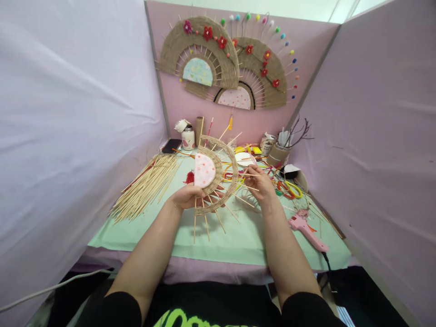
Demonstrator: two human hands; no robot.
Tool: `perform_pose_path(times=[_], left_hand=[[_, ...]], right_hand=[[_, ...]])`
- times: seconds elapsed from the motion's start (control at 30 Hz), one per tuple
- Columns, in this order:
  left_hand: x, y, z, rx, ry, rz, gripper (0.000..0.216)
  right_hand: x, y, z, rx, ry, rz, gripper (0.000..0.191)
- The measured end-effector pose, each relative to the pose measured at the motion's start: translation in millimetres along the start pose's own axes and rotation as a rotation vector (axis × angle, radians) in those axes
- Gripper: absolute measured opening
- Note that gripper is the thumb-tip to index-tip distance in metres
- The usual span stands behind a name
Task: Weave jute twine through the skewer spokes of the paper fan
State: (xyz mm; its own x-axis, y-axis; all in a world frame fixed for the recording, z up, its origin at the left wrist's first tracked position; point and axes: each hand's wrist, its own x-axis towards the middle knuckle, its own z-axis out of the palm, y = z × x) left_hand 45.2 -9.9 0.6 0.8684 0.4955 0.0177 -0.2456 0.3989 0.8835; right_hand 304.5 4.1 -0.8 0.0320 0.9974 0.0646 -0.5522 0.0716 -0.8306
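My left hand [186,196] grips the lower edge of a half-woven fan [213,175]. The fan has a pink dotted half-disc at its centre, jute twine wound round it, and thin wooden sticks fanning out. It is held upright above the green table mat [238,236]. My right hand [260,184] is at the fan's right side, its fingers pinched on one of the protruding sticks or the twine there; which one I cannot make out.
A pile of bamboo sticks [146,186] lies at the left. A pink glue gun [304,227] rests at the right, with scissors and coloured wires [288,188] behind it. Cups and jars [277,152] stand at the back. Two finished fans [225,59] hang on the rear wall.
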Motion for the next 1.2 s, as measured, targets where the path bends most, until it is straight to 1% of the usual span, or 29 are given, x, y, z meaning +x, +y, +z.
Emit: perform_pose_path(times=[0.07,0.23,0.4,0.5,0.6,0.67,0.77,0.9,1.03,1.1,1.2], left_hand=[[0.1,0.5,0.7,0.016,0.008,-0.011,0.051],[3.3,-1.8,-2.6,0.01,0.042,-0.003,0.049],[4.9,-2.5,-4.8,0.002,0.076,-0.017,0.049],[4.5,-1.2,-2.7,0.01,0.093,-0.026,0.046],[4.6,-1.1,-2.1,0.028,0.105,-0.052,0.045],[4.9,-2.2,-3.2,0.035,0.113,-0.083,0.046],[5.3,-5.2,-5.6,0.049,0.121,-0.115,0.05],[4.5,-8.8,-8.2,0.062,0.083,-0.143,0.051],[3.5,-10.5,-10.8,0.045,0.049,-0.17,0.048],[3.5,-10.7,-11.4,0.046,0.035,-0.177,0.047],[3.3,-10.6,-10.2,0.063,-0.009,-0.177,0.045]], right_hand=[[1.0,0.5,-1.3,-0.059,0.036,-0.057,0.026],[0.6,-1.8,-1.5,-0.264,0.12,-0.312,0.023],[-4.6,-12.3,-5.5,-0.426,0.147,-0.413,0.022],[-7.2,-19.3,-10.9,-0.542,0.212,-0.518,0.021],[-8.5,-25.9,-16.9,-0.566,0.26,-0.586,0.024],[-8.9,-30.0,-21.3,-0.52,0.255,-0.557,0.027],[-9.7,-35.7,-28.5,-0.39,0.2,-0.463,0.03],[-12.3,-41.5,-35.8,-0.206,0.037,-0.353,0.03],[-15.0,-42.9,-36.5,-0.066,-0.113,-0.235,0.03],[-14.9,-41.8,-35.4,-0.02,-0.141,-0.195,0.03],[-12.4,-37.2,-32.0,0.003,-0.146,-0.161,0.03]])
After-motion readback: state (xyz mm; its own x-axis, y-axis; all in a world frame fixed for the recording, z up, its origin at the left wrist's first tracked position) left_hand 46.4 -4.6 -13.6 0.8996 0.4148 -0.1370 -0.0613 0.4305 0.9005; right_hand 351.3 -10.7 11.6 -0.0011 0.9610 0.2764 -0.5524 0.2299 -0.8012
